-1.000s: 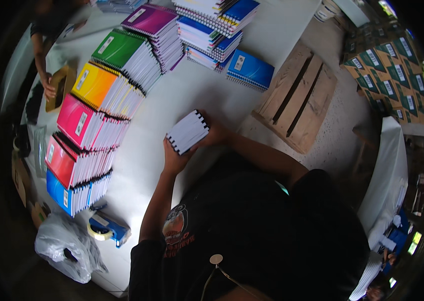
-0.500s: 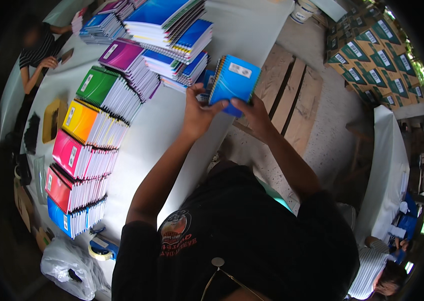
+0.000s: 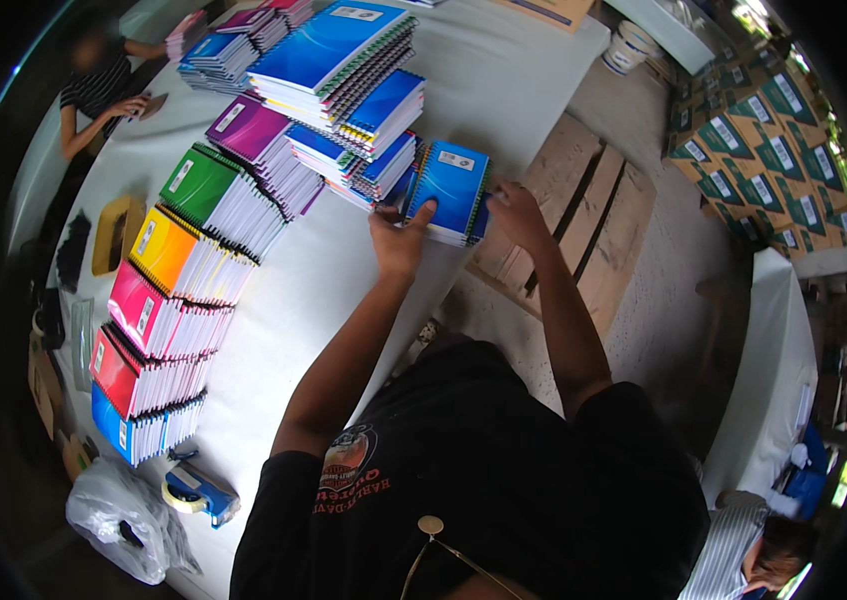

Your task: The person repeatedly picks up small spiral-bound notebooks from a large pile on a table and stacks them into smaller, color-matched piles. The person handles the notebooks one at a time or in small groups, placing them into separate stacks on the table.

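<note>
Several small blue spiral notebooks (image 3: 449, 190) lie in a stack near the table's right edge, each with its wire binding along the left side. My left hand (image 3: 399, 238) grips the stack's near left corner, thumb on the top cover. At the right side of the stack is my right hand (image 3: 515, 215), its fingers blurred by motion and partly hidden, so their grip is unclear. Just left of the stack stand shorter piles of blue notebooks (image 3: 383, 165), and behind these rises a tall pile of larger blue notebooks (image 3: 328, 45).
Notebook stacks in purple (image 3: 248, 125), green (image 3: 198, 185), yellow (image 3: 163, 245), pink and red curve down the table's left. A tape dispenser (image 3: 201, 492) and plastic bag (image 3: 118, 520) sit near left. Another person (image 3: 108, 100) is across the table. A wooden pallet (image 3: 583, 210) lies right.
The blue notebook that both hands held up is now down on the stack at the table's edge. My right hand has shifted from its near edge to its right side.
</note>
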`<state>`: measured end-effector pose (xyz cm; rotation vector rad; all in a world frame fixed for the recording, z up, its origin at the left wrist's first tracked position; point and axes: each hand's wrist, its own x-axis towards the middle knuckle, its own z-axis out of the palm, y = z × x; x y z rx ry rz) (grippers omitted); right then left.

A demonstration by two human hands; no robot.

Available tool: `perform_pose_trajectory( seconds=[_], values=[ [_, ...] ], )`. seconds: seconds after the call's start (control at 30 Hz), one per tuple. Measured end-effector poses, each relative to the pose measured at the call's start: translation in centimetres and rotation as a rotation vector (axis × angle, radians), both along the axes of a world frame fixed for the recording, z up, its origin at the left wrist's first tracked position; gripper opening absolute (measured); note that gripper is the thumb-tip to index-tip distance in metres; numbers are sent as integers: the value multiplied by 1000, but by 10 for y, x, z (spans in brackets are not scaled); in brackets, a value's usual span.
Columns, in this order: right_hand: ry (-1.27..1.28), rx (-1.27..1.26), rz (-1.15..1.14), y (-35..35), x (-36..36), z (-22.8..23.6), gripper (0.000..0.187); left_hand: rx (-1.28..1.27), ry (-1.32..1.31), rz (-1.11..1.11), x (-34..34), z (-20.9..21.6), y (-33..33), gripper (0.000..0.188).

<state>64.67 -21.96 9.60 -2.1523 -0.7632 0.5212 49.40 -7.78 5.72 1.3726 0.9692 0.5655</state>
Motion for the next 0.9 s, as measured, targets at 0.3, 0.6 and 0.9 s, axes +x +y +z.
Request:
perform_pose_trajectory(
  seconds=[0.3, 0.6, 0.9],
  values=[
    [-114, 215, 254, -6, -5, -72, 128, -785, -129, -182, 4, 8, -15, 90],
    [-73, 308, 140, -6, -30, -71, 120, -723, -57, -107, -14, 25, -8, 83],
    [-367, 571, -109, -43, -59, -59, 102, 1344, 140, 105, -77, 127, 131, 55]
  ],
)
